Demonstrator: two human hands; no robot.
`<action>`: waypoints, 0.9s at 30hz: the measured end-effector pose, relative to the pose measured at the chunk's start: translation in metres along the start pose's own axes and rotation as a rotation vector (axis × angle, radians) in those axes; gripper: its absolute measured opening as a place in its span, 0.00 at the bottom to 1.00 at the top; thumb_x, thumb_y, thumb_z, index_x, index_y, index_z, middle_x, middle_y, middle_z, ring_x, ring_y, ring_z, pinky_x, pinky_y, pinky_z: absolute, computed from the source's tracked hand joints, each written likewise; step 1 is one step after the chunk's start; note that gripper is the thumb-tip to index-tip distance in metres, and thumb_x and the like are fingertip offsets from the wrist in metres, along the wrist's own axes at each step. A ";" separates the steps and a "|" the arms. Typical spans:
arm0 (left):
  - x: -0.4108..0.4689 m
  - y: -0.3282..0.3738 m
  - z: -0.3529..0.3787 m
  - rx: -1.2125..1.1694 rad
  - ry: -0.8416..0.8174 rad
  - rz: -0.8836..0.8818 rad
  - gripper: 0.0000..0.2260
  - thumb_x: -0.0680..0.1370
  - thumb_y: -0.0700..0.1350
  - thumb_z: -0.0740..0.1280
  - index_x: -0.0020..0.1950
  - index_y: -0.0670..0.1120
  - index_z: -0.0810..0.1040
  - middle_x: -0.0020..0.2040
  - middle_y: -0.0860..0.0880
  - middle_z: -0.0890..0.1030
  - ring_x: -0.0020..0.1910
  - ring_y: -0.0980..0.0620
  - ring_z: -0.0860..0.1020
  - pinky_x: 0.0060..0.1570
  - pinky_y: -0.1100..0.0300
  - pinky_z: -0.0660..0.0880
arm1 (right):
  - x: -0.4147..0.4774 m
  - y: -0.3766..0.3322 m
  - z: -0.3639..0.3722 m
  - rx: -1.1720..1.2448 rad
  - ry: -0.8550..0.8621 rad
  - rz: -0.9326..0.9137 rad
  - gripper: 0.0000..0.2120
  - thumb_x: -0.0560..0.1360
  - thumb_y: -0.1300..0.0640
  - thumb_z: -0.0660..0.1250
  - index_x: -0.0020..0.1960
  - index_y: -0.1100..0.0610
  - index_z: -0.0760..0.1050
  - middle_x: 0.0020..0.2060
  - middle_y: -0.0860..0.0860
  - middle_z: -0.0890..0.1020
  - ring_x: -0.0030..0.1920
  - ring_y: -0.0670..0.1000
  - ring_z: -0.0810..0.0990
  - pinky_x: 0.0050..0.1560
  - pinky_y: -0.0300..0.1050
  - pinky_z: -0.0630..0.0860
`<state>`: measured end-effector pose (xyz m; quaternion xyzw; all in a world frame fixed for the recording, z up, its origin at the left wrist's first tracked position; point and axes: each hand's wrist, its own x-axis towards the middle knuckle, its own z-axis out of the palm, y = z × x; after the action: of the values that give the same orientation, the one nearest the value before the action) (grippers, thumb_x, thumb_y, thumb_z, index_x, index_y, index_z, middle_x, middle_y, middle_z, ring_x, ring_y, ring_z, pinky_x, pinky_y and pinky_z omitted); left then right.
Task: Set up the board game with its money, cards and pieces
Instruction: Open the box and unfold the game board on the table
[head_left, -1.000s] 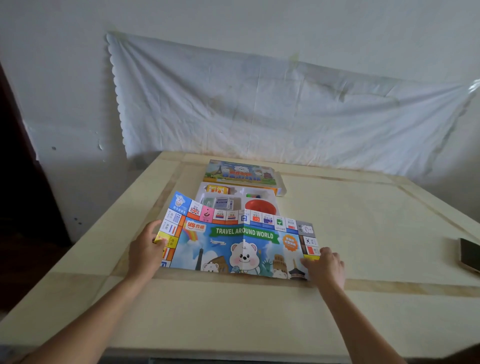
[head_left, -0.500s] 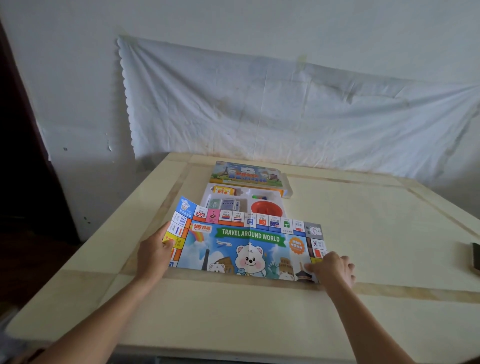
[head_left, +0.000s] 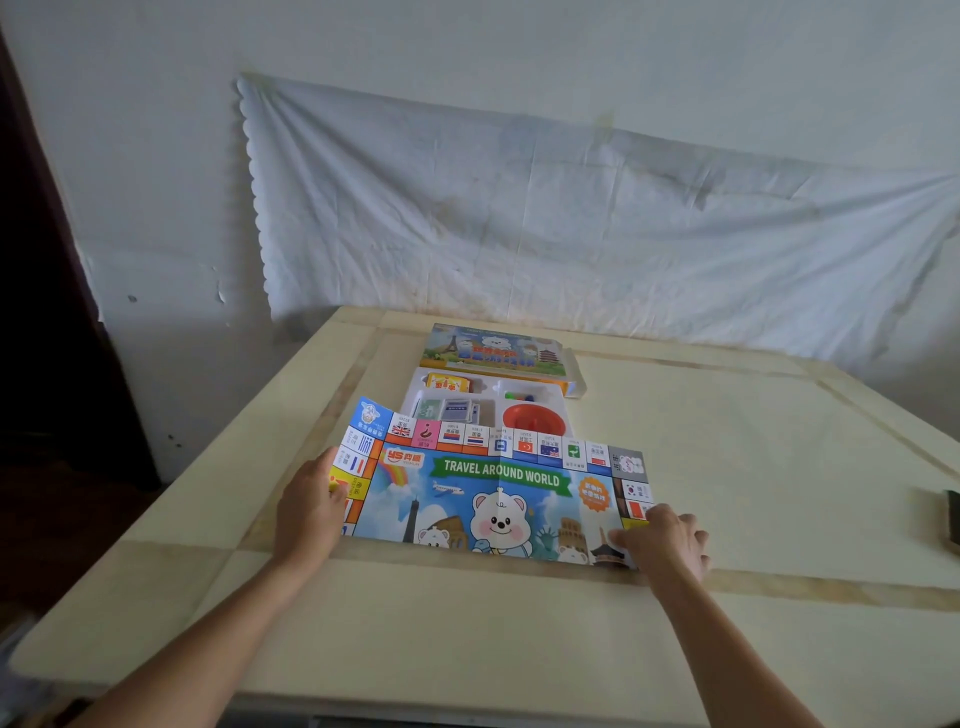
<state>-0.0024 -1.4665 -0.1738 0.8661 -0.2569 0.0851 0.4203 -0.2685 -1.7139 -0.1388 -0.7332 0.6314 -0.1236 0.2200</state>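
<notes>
The colourful paper game board, printed "TRAVEL AROUND WORLD", lies folded in half on the table, its far left corner curling up. My left hand grips the board's left edge with the thumb on top. My right hand pinches its near right corner, fingers curled. Behind the board stands the white box tray with a yellow card pack, a stack of money and cards, a red bowl and small coloured pieces.
The box lid lies beyond the tray near the wall. A dark phone sits at the table's right edge. The beige table has its left edge close to the board. A white cloth hangs on the wall behind.
Both hands keep their hold on the board's edges. The right hand has slid a little toward the near right corner, and the view has shifted slightly.
</notes>
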 end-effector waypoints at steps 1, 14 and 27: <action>0.001 0.000 0.000 -0.022 0.005 -0.015 0.18 0.76 0.35 0.65 0.66 0.41 0.74 0.56 0.42 0.81 0.52 0.43 0.79 0.48 0.51 0.75 | 0.000 0.000 0.000 -0.001 0.002 0.002 0.26 0.68 0.50 0.73 0.63 0.56 0.71 0.59 0.57 0.70 0.62 0.58 0.66 0.61 0.52 0.64; 0.003 0.010 -0.013 -0.077 0.097 0.039 0.08 0.77 0.36 0.65 0.55 0.44 0.76 0.37 0.51 0.78 0.34 0.47 0.77 0.33 0.57 0.70 | 0.003 0.001 0.001 0.052 0.039 -0.021 0.23 0.69 0.55 0.70 0.62 0.58 0.70 0.59 0.59 0.72 0.60 0.60 0.66 0.58 0.51 0.63; 0.006 0.019 -0.028 -0.015 0.184 0.311 0.02 0.81 0.42 0.61 0.48 0.46 0.70 0.38 0.44 0.79 0.36 0.40 0.77 0.36 0.55 0.70 | 0.006 0.003 0.000 0.143 0.083 -0.013 0.26 0.73 0.52 0.68 0.66 0.62 0.67 0.63 0.61 0.71 0.63 0.61 0.66 0.61 0.53 0.63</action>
<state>-0.0052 -1.4570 -0.1409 0.8013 -0.3491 0.2260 0.4300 -0.2701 -1.7198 -0.1406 -0.7139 0.6250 -0.2000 0.2445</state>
